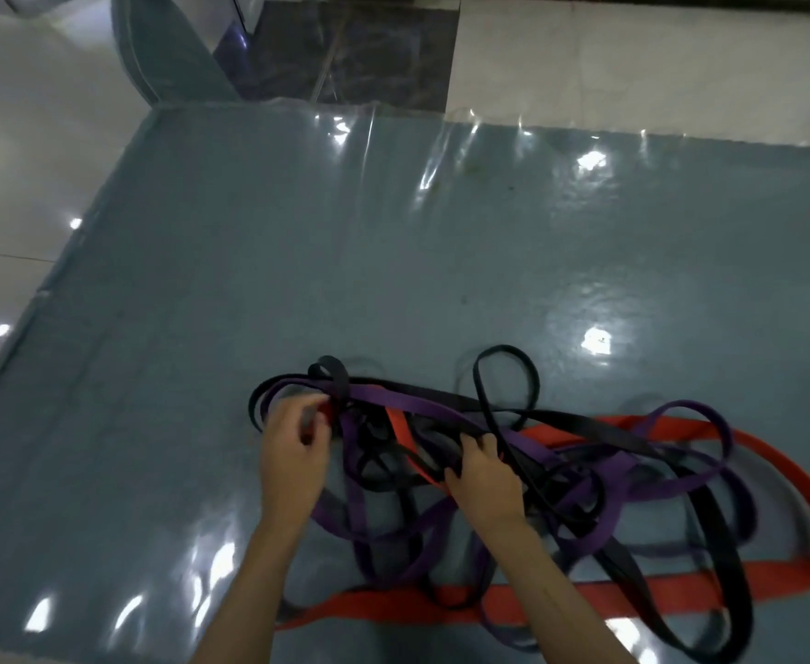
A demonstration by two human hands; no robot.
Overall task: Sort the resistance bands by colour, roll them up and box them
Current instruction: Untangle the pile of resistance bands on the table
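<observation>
A tangled heap of resistance bands lies on the blue-grey mat (pixel 393 261): wide red bands (pixel 776 476), purple bands (pixel 403 397) and black bands (pixel 508 376), all crossing one another. My left hand (pixel 292 452) is at the heap's left end, its fingers curled and pinching a narrow red band there. My right hand (pixel 482 484) is in the middle of the heap, fingers curled round black and purple strands beside a narrow red band (pixel 400 431). No box is in view.
The mat is covered with glossy clear plastic that wrinkles at its far edge (pixel 441 122). White floor tiles (pixel 15 184) lie to the left. A dark marble panel (pixel 359 50) and a grey-green object (pixel 173 45) stand beyond the mat.
</observation>
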